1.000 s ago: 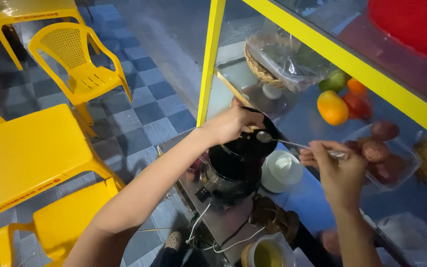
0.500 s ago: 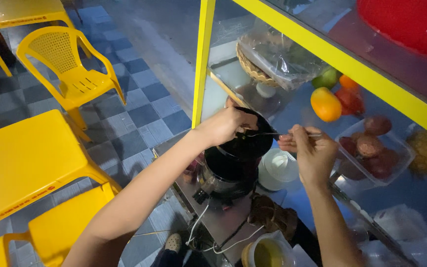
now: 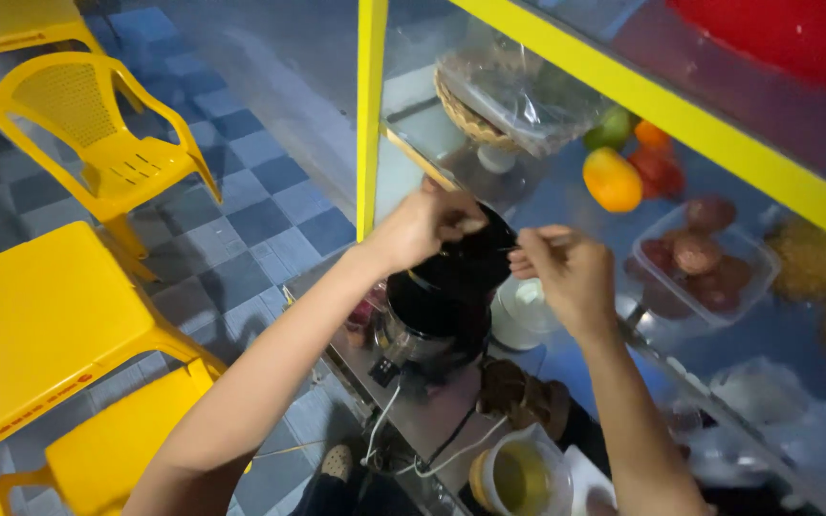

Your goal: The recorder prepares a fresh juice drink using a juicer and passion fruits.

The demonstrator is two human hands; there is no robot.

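Note:
A black juicer [image 3: 437, 311] stands on a metal counter behind a glass pane. My left hand [image 3: 424, 225] reaches over it and grips the back rim of its black top [image 3: 478, 260]. My right hand [image 3: 566, 275] is just right of the top, fingers pinched on a thin metal utensil [image 3: 511, 250] whose tip points into the juicer's opening. The utensil's working end is hidden. A white cup [image 3: 518, 320] sits beside the juicer, under my right hand.
A yellow post [image 3: 371, 115] rises behind the juicer. On the shelf are a basket under clear plastic [image 3: 499, 96], orange, green and red fruit [image 3: 612, 179] and a clear tub of brown fruit [image 3: 695, 256]. A jug of yellow liquid [image 3: 518, 478] stands near me. A yellow chair [image 3: 97, 143] and table [image 3: 31, 325] stand at left.
My right hand has moved left with the utensil, from beside the fruit tub to the juicer's top. My left hand has stayed on the top.

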